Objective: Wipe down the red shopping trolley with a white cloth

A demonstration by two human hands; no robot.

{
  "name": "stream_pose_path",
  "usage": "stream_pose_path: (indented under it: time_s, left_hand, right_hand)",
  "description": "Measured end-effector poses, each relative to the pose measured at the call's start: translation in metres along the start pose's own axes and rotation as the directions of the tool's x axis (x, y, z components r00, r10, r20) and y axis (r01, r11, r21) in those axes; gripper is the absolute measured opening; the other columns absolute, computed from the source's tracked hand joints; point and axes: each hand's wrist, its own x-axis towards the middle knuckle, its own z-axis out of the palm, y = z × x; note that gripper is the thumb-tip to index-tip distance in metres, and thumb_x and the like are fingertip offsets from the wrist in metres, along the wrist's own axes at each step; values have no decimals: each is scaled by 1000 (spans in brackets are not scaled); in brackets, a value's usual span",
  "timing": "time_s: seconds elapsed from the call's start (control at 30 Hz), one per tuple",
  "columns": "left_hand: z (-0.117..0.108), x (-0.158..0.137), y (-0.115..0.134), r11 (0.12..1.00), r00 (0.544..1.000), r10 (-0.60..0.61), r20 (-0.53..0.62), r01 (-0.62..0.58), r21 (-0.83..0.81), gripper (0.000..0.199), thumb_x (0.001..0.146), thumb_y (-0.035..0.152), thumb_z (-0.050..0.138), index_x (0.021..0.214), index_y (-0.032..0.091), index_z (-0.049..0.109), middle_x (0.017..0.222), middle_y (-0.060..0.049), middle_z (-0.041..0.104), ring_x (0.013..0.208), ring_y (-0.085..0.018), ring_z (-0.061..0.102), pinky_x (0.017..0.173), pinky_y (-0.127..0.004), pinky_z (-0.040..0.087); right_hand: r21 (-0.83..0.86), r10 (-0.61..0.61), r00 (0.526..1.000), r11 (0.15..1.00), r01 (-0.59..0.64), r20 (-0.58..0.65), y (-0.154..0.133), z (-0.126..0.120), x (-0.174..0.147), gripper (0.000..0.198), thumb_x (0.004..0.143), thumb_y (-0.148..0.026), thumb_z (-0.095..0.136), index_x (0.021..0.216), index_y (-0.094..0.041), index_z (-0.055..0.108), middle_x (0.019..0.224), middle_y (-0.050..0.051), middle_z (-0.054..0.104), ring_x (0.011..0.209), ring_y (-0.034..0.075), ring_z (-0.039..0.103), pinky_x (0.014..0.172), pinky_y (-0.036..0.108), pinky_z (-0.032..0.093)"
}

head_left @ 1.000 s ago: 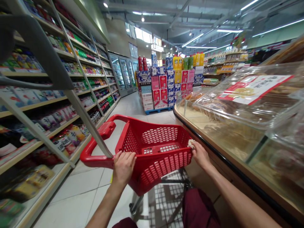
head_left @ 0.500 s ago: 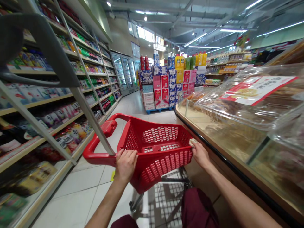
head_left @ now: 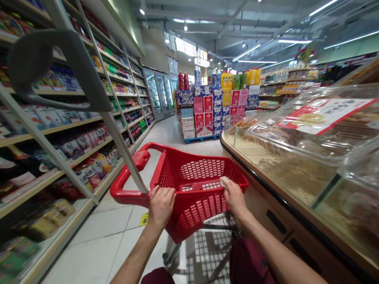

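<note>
Cart (head_left: pixel 197 211), frame center: left hand (head_left: pixel 161 204) clasps near rim (head_left: pixel 198 193), right hand (head_left: pixel 235 199) pinches white cloth (head_left: pixel 224 181) against it. Clear box (head_left: pixel 309 146), frame right, holds brown food (head_left: pixel 275 134).

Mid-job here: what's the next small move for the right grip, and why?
I'd probably slide the right grip, pinching the white wad, along the near rim toward the left grip: the wad sits at that rim, a stretch of rim lies between the grips, and the left grip, curled over it, could steady the cart.
</note>
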Motion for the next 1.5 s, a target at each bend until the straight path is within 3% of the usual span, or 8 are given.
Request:
stream_pose_path:
  time_s: [0.17,0.27,0.43,0.77,0.97,1.23,1.43,1.5]
  left_hand:
    - [-8,-5,-2,998,999,49,-6,-50,-46,22,83,19,39,89,21,60,87,-1,67,81,-16,58,92,-37,31]
    - [-28,-16,-24,996,992,49,-115,-57,-66,29,82,16,38,107,20,52,108,-5,60,102,-18,52,99,-40,25]
    - [-54,-25,-65,952,936,-298,-185,306,12,31,78,30,46,106,18,52,116,-10,54,115,-29,38,95,-50,26]
    - [-56,-25,-73,951,955,-296,12,296,-87,26,76,19,42,95,22,58,108,-4,58,114,-28,36,97,-55,23]
    - [-60,-26,-68,932,941,-335,44,338,-130,25,76,17,41,93,22,58,110,-3,57,116,-28,33,98,-59,19]
    - [-59,-23,-72,936,947,-322,23,322,-141,32,72,11,40,96,22,59,107,-2,59,115,-27,33,99,-55,21]
    - [-57,-26,-72,935,946,-324,23,324,-141,30,73,13,39,93,23,59,109,-3,58,115,-27,33,99,-57,17]
    - [-58,-26,-72,937,947,-319,21,319,-144,31,72,12,39,94,23,58,109,-3,58,116,-28,33,99,-58,17]
  right_hand:
    - [138,-245,965,963,231,96,-80,33,-2,44,74,-8,39,115,-20,48,120,8,50,111,19,42,95,40,33]
    - [99,-233,966,970,222,110,-60,24,-3,45,69,-6,41,110,-21,51,117,7,53,109,20,45,95,45,31]
    - [103,-183,983,978,179,24,-44,22,0,42,69,-7,40,107,-18,54,115,10,54,109,22,46,93,45,37]
    - [478,-466,863,723,498,-194,-232,45,23,42,75,-6,40,112,-21,52,119,8,51,111,16,47,92,31,43]
    - [181,-677,565,553,813,-472,-295,-36,130,33,85,-12,35,112,-19,53,129,7,43,125,16,29,103,37,27]
    - [-81,-996,66,61,995,61,-244,-5,106,29,88,-19,37,110,-16,55,124,5,49,122,17,32,100,35,31]
    - [-181,-916,342,380,907,-210,-272,-33,139,38,86,-10,33,122,-16,44,133,7,38,129,21,18,104,43,23]
    - [-182,-923,330,365,913,-199,-271,-30,133,36,87,-11,34,120,-14,47,133,7,39,128,21,19,103,43,25]
